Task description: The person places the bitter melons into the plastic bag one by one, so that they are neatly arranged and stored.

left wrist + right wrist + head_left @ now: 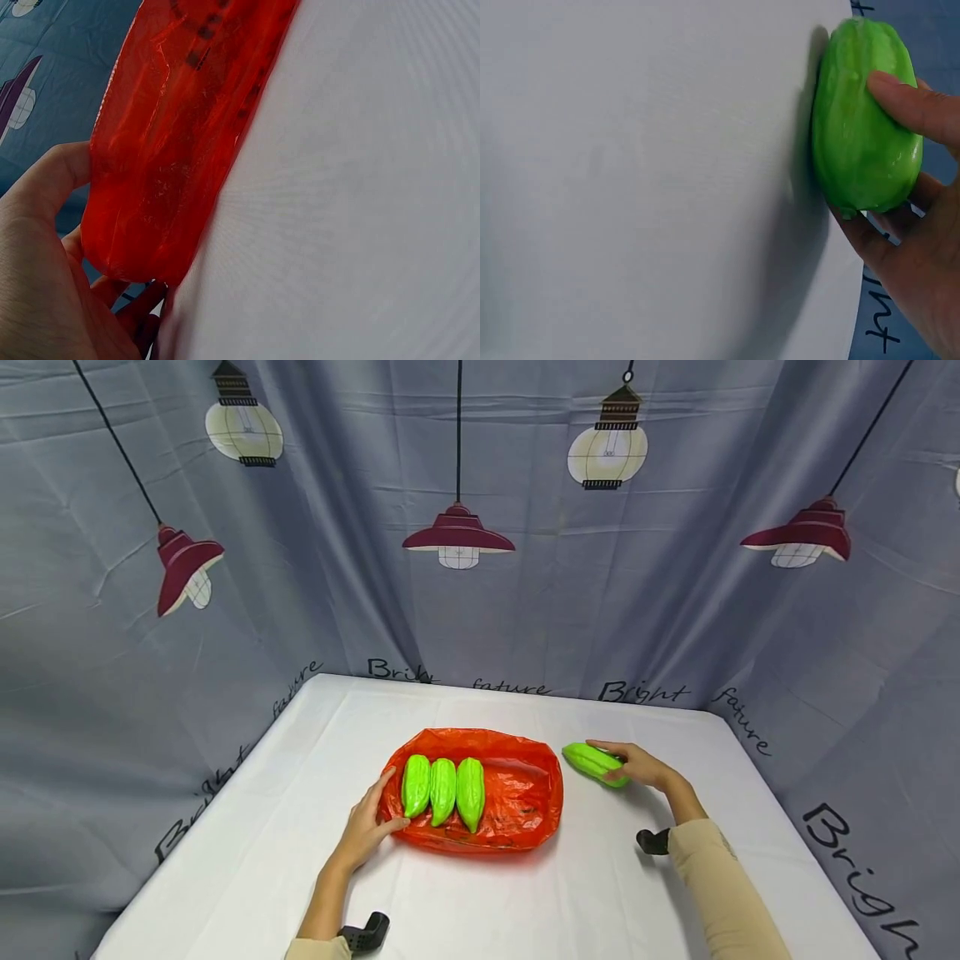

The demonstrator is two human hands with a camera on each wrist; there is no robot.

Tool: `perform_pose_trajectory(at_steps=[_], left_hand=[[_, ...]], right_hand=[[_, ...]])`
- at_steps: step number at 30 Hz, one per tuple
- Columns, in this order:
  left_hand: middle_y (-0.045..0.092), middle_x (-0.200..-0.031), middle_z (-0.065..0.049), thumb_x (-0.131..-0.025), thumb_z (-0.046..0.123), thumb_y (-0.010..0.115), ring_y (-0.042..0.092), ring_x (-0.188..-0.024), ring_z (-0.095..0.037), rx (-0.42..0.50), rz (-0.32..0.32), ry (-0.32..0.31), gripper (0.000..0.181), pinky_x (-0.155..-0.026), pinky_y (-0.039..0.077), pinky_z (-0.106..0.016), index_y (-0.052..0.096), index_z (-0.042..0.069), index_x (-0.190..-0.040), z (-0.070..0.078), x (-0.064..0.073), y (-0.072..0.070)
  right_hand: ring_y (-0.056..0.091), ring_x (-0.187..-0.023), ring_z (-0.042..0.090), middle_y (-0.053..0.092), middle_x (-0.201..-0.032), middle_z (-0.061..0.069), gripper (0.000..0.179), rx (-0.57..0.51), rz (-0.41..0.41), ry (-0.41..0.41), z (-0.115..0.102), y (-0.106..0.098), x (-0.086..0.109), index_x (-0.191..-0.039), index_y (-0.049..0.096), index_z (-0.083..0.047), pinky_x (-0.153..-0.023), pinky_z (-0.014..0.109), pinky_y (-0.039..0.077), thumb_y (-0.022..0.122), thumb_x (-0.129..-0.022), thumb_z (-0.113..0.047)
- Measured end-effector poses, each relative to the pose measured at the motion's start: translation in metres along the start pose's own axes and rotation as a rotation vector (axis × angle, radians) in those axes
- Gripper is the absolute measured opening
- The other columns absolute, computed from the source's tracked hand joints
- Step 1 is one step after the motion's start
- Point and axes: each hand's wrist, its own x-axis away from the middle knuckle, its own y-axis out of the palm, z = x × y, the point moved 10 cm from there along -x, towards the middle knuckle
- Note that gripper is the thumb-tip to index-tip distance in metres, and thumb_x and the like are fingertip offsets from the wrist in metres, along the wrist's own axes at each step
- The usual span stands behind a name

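Observation:
A red plastic bag [517, 793] lies spread on the table with its mouth facing up. Three bright green ribbed gourds sit side by side in its left half, the rightmost gourd [470, 793] among them. My left hand [366, 827] grips the bag's left end, thumb at the rim; in the left wrist view the bag's red side [161, 172] shows beside the thumb, with the fingers partly hidden under it. To the right of the bag, my right hand [637, 766] holds another green gourd [862, 127] on the table, its thumb on top and fingers around the far side and end.
A white cloth covers the table [480, 910]. Behind it and along both sides hangs a grey-blue curtain [525, 610] printed with lamps and lettering. A black wrist mount [365, 933] is on the left arm, another black mount [652, 842] on the right.

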Motion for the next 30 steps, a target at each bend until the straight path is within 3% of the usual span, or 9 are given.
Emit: perform_pose_trajectory(at_steps=[8,12,20,30], left_hand=[[0.036,-0.143,-0.012,-0.075,0.033,0.07,0.034,-0.129,-0.036,-0.011,-0.01,-0.004,0.082,-0.097,0.022,-0.064,0.03,0.02,-0.145,-0.001,-0.002,0.001],[0.037,-0.143,-0.012,-0.075,0.032,0.07,0.035,-0.128,-0.037,-0.009,-0.008,0.004,0.082,-0.097,0.024,-0.063,0.03,0.019,-0.145,0.001,-0.002,0.001],[0.038,-0.142,-0.012,-0.075,0.032,0.071,0.036,-0.127,-0.038,-0.009,-0.001,0.011,0.082,-0.096,0.026,-0.063,0.031,0.018,-0.145,0.001,-0.001,0.0],[0.039,-0.141,-0.013,-0.074,0.031,0.07,0.037,-0.126,-0.037,-0.012,-0.002,0.011,0.082,-0.096,0.024,-0.064,0.031,0.017,-0.145,0.001,-0.001,0.0]], right_hand=[[0.04,-0.118,0.043,0.04,-0.136,0.022,0.07,-0.036,0.065,0.025,-0.008,0.003,0.011,-0.14,0.04,-0.009,-0.095,0.057,0.032,0.071,-0.078,-0.016],[0.044,-0.116,0.041,0.042,-0.135,0.022,0.071,-0.03,0.104,0.026,-0.015,0.005,0.014,-0.141,0.038,-0.008,-0.092,0.054,0.037,0.072,-0.079,-0.018],[0.051,-0.106,0.039,0.05,-0.122,0.027,0.078,-0.014,0.245,0.016,-0.031,0.0,0.021,-0.141,0.035,-0.006,-0.08,0.045,0.046,0.075,-0.077,-0.022],[0.057,-0.099,0.037,0.055,-0.118,0.025,0.077,0.113,0.451,-0.011,-0.076,-0.002,0.025,-0.14,0.038,-0.012,-0.078,0.048,0.049,0.077,-0.075,-0.025]])
